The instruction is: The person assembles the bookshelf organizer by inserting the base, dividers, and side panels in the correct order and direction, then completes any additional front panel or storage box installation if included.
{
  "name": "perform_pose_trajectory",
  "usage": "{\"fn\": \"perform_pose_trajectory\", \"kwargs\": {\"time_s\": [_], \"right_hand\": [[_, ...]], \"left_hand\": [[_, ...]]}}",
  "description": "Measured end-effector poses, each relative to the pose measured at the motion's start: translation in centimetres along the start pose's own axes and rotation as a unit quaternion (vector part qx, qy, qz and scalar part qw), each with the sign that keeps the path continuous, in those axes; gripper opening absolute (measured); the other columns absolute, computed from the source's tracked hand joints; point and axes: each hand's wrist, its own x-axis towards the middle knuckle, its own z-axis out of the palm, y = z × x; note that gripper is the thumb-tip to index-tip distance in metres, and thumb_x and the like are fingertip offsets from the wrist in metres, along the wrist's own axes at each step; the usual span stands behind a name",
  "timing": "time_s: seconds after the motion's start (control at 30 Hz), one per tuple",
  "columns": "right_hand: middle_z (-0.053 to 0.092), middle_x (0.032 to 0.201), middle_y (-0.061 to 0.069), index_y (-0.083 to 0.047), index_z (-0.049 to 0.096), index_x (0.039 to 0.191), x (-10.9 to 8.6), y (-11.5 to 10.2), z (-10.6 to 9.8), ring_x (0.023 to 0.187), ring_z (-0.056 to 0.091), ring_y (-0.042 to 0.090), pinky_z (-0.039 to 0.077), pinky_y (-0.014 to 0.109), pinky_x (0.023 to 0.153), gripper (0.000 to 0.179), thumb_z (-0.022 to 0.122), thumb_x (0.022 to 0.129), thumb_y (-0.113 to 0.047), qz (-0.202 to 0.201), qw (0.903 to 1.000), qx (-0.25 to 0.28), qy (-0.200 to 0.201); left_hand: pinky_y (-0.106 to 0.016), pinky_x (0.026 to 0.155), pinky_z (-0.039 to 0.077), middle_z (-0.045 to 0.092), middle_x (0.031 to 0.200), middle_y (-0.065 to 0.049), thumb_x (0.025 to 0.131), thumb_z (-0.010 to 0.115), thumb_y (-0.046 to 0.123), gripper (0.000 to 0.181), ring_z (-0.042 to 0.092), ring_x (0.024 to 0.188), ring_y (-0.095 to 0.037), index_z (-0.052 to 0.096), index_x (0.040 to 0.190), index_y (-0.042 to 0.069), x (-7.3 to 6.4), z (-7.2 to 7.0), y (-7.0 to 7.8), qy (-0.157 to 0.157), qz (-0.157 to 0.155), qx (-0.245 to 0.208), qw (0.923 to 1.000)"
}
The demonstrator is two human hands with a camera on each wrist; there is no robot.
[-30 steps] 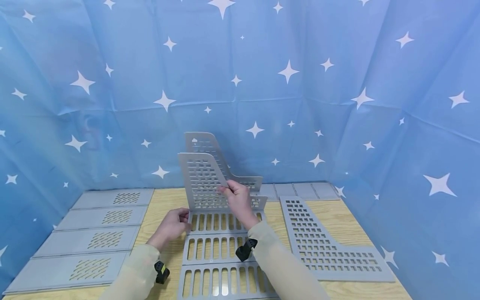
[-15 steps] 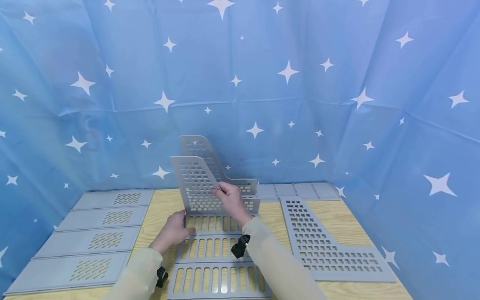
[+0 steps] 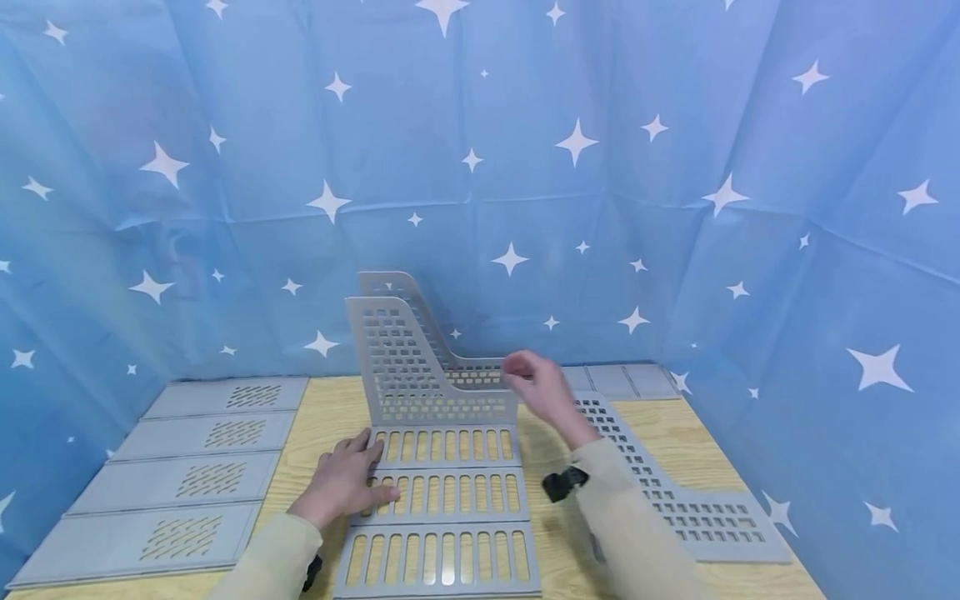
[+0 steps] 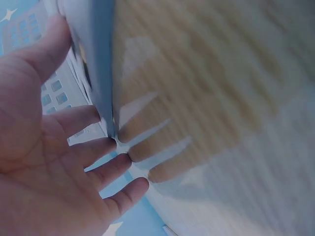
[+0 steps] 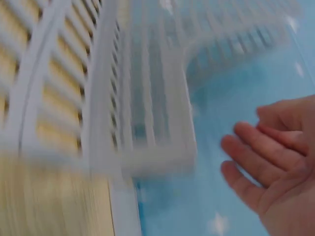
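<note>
A grey slotted panel (image 3: 442,523) lies on the wood-grain table, its sections joined by crease lines. At its far end a grey perforated side panel (image 3: 363,358) stands upright, with a similar upright panel (image 3: 384,279) behind it. My left hand (image 3: 345,481) rests at the slotted panel's left edge, thumb over the slots. Its fingers (image 4: 125,194) are spread out straight along that edge in the left wrist view. Loosely bent and holding nothing, my right hand (image 3: 546,390) hovers at the low front end of the upright panels; the right wrist view shows it apart from them.
On the right lies a loose perforated side panel (image 3: 720,546), partly covered by my right sleeve. A creased grey panel (image 3: 105,542) with slanted slots lies flat at the left. Another grey strip (image 3: 611,382) runs along the back, against the starry blue curtain (image 3: 675,250).
My right hand has let go of the upright panel and moved right. The near upright panel stands straighter. My left hand has slid slightly nearer, its fingers spread wider; the slotted panel has shifted left.
</note>
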Motion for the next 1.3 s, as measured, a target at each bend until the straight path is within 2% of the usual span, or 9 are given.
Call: {"fn": "perform_pose_trajectory", "kwargs": {"time_s": [0.17, 0.23, 0.37, 0.5, 0.77, 0.83, 0.93, 1.03, 1.3], "right_hand": [[0.070, 0.120, 0.020, 0.000, 0.066, 0.123, -2.5, 3.8, -5.2, 0.113, 0.066, 0.037, 0.056, 0.052, 0.097, 0.023, 0.063, 0.101, -0.008, 0.042, 0.9971, -0.063, 0.007], [0.069, 0.120, 0.021, 0.002, 0.066, 0.123, -3.9, 5.0, -6.7, 0.113, 0.066, 0.039, 0.056, 0.053, 0.095, 0.025, 0.063, 0.102, -0.011, 0.062, 0.9940, -0.089, -0.009], [0.066, 0.124, 0.026, 0.007, 0.063, 0.127, -6.3, 6.9, -8.8, 0.115, 0.064, 0.044, 0.057, 0.055, 0.089, 0.035, 0.064, 0.102, -0.016, 0.112, 0.9814, -0.139, -0.071], [0.058, 0.132, 0.035, 0.012, 0.057, 0.133, -8.0, 8.4, -10.0, 0.116, 0.060, 0.050, 0.056, 0.056, 0.086, 0.049, 0.069, 0.099, -0.020, 0.158, 0.9644, -0.178, -0.114], [0.052, 0.128, 0.043, 0.021, 0.045, 0.136, -9.5, 10.3, -10.9, 0.111, 0.058, 0.052, 0.053, 0.059, 0.087, 0.082, 0.085, 0.085, -0.028, 0.233, 0.9365, -0.220, -0.143], [0.057, 0.121, 0.039, 0.021, 0.048, 0.132, -9.7, 10.5, -11.1, 0.106, 0.060, 0.049, 0.053, 0.058, 0.085, 0.082, 0.088, 0.082, -0.030, 0.241, 0.9293, -0.234, -0.155], [0.062, 0.103, 0.026, 0.016, 0.054, 0.118, -9.9, 10.6, -11.3, 0.091, 0.061, 0.038, 0.053, 0.052, 0.079, 0.070, 0.090, 0.080, -0.029, 0.252, 0.9212, -0.245, -0.166], [0.061, 0.093, 0.016, 0.010, 0.055, 0.107, -10.1, 10.7, -11.4, 0.081, 0.057, 0.029, 0.051, 0.047, 0.072, 0.056, 0.090, 0.080, -0.025, 0.259, 0.9208, -0.242, -0.162], [0.062, 0.100, 0.024, 0.013, 0.056, 0.108, -10.6, 12.0, -11.8, 0.086, 0.059, 0.033, 0.053, 0.050, 0.075, 0.047, 0.083, 0.089, -0.022, 0.262, 0.9291, -0.229, -0.125]], "left_hand": [[-0.072, 0.106, 0.036, 0.036, 0.159, -0.031, 0.086, 0.081, 0.048, 0.083, 0.040, 0.139, -0.054, 0.054, 0.147, -0.002, 0.1, 0.1, 0.1, 0.018, 0.003, 0.026, 0.9995], [-0.072, 0.105, 0.038, 0.037, 0.159, -0.030, 0.086, 0.082, 0.046, 0.081, 0.041, 0.139, -0.054, 0.055, 0.146, -0.002, 0.2, 0.1, 0.2, 0.021, 0.005, 0.030, 0.9993], [-0.071, 0.104, 0.039, 0.038, 0.158, -0.030, 0.088, 0.082, 0.042, 0.078, 0.040, 0.140, -0.053, 0.055, 0.146, -0.003, 0.4, 0.1, 0.3, 0.022, 0.000, 0.034, 0.9992], [-0.072, 0.105, 0.037, 0.036, 0.160, -0.030, 0.089, 0.081, 0.041, 0.078, 0.039, 0.141, -0.053, 0.053, 0.147, -0.004, 0.7, 0.0, 0.4, 0.017, -0.012, 0.028, 0.9994], [-0.075, 0.108, 0.034, 0.030, 0.162, -0.031, 0.091, 0.079, 0.040, 0.082, 0.033, 0.145, -0.054, 0.047, 0.150, -0.007, 1.5, -0.3, -0.5, 0.006, -0.032, -0.001, 0.9995], [-0.075, 0.109, 0.033, 0.028, 0.163, -0.031, 0.091, 0.080, 0.038, 0.084, 0.033, 0.145, -0.054, 0.045, 0.151, -0.007, 1.4, -0.4, -0.7, 0.001, -0.037, -0.025, 0.9990], [-0.070, 0.111, 0.035, 0.030, 0.162, -0.031, 0.089, 0.083, 0.033, 0.085, 0.034, 0.145, -0.053, 0.043, 0.152, -0.009, 1.0, -0.9, -1.0, -0.018, -0.037, -0.056, 0.9976], [-0.065, 0.114, 0.036, 0.034, 0.160, -0.032, 0.085, 0.086, 0.025, 0.087, 0.036, 0.144, -0.053, 0.041, 0.152, -0.010, 0.3, -1.5, -1.2, -0.032, -0.039, -0.088, 0.9949], [-0.066, 0.113, 0.037, 0.044, 0.152, -0.034, 0.085, 0.086, 0.021, 0.087, 0.040, 0.141, -0.055, 0.041, 0.151, -0.012, -1.0, -1.6, -1.4, -0.031, -0.032, -0.129, 0.9907]]}}
